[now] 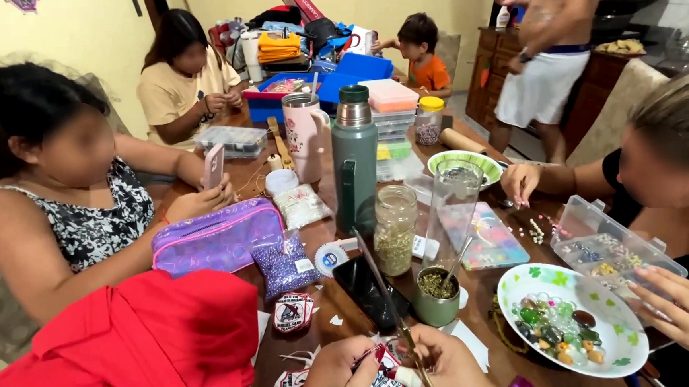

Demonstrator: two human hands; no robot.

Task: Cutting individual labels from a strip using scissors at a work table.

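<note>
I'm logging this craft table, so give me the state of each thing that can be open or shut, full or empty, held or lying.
scissors: held in right hand, blades up
round patch: pinched by left hand
green flask: upright, capped
glass jar: lidless, partly filled
purple pencil case: zipped shut
clear bead box: open
flowered plate: holds beads
black phone: flat, screen dark
</note>
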